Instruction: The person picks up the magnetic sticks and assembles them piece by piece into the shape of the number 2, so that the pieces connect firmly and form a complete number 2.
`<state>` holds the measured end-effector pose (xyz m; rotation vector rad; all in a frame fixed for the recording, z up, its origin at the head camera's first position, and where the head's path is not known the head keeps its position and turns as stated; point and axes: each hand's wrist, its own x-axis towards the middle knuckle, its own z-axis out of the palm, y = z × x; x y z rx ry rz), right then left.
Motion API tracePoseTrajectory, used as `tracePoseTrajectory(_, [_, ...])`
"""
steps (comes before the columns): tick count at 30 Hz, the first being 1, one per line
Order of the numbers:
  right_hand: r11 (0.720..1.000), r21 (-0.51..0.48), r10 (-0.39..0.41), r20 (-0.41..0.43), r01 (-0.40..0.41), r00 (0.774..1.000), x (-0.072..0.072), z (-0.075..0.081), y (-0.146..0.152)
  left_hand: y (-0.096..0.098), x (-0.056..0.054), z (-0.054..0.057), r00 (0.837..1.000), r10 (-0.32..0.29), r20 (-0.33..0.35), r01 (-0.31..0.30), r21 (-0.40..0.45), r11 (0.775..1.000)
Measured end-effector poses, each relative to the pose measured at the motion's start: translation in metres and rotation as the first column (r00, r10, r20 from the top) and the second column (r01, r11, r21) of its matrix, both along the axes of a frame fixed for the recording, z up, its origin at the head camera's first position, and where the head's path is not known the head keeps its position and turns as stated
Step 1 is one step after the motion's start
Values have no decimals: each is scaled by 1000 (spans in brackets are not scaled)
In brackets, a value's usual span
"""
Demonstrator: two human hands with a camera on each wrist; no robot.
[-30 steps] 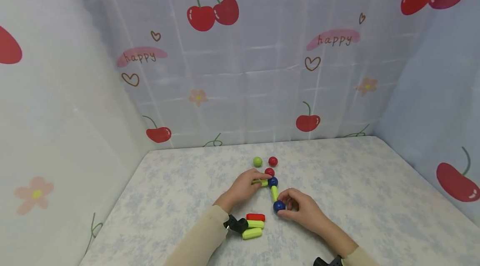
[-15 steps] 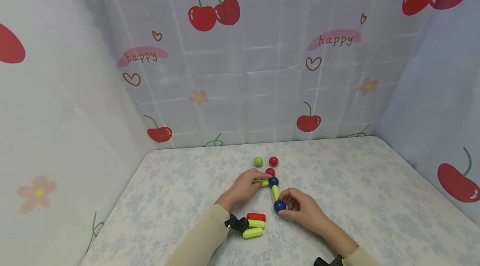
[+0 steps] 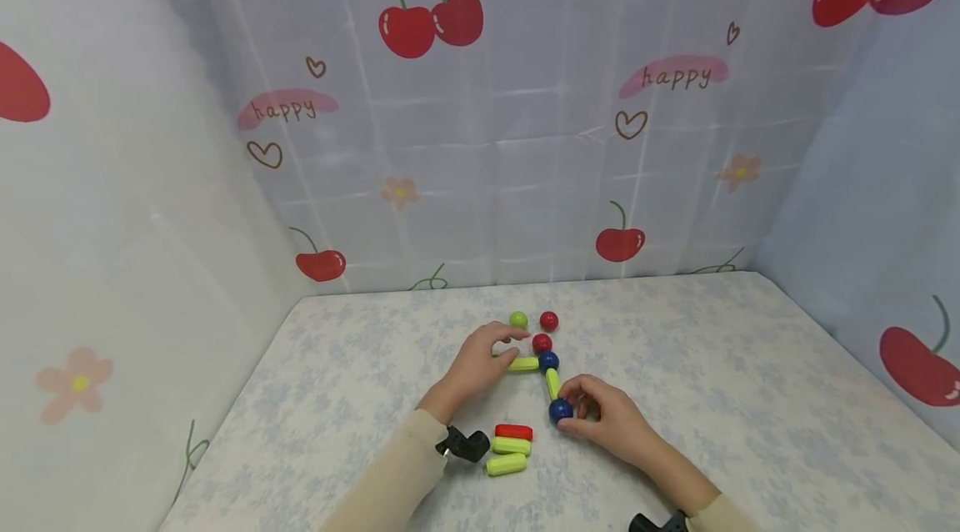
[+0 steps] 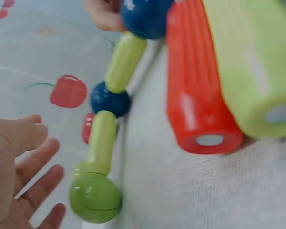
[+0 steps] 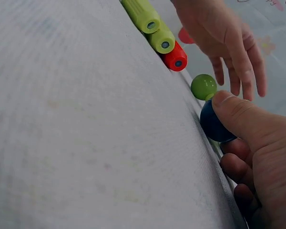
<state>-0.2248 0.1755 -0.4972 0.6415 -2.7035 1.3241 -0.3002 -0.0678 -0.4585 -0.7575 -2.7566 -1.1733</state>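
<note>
My right hand (image 3: pixel 609 419) pinches a dark blue ball (image 3: pixel 560 410) between thumb and fingers, low at the table. From it a yellow-green magnetic rod (image 3: pixel 552 383) runs back to a second blue ball (image 3: pixel 549 361). Another yellow-green rod (image 3: pixel 525 363) leads left from there, and in the left wrist view it ends at a green ball (image 4: pixel 95 198), hidden behind the left hand in the head view. Fingers spread and holding nothing, my left hand (image 3: pixel 472 363) hovers beside that rod and ball.
A loose red ball (image 3: pixel 542 343) lies just behind the second blue ball. Farther back are another red ball (image 3: pixel 549 321) and a green ball (image 3: pixel 518 320). Between the forearms lie a red rod (image 3: pixel 513 432) and two yellow-green rods (image 3: pixel 506 464). Cherry-print curtain (image 3: pixel 487 182) encloses the table.
My left hand has come off the rod chain, moving slightly left and up with its fingers opening. The right hand keeps its pinch on the near blue ball.
</note>
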Motion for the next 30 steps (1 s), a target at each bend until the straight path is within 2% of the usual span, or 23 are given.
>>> tracePoseTrajectory(4, [1000, 6, -10, 1, 10, 1000, -1, 1, 1, -8, 9, 6, 996, 40, -76, -36, 50, 998])
tracePoseTrajectory(9, [1000, 13, -21, 5, 21, 1000, -1, 0, 1, -18, 26, 10, 993, 48, -107, -39, 93, 995])
tracePoseTrajectory(11, [1000, 15, -23, 6, 23, 1000, 0, 0, 1, -23, 33, 10, 997, 30, -77, -23, 87, 996])
tracePoseTrajectory(14, [1000, 16, -23, 1, 23, 1000, 0, 1, 2, -28, 43, 8, 999, -33, -2, 33, 52, 998])
tracePoseTrajectory(19, [1000, 12, -19, -13, 19, 1000, 0, 3, 1, -34, 53, 1, 979, -162, 127, 160, 27, 987])
tracePoseTrajectory(24, [1000, 14, -11, -15, 12, 1000, 0, 2, 0, -39, 57, -9, 962, -183, 201, 175, 56, 983])
tracePoseTrajectory(30, [999, 30, -23, -12, 23, 1000, 1, 1, -1, -43, 58, -21, 944, -238, 227, 227, 73, 971])
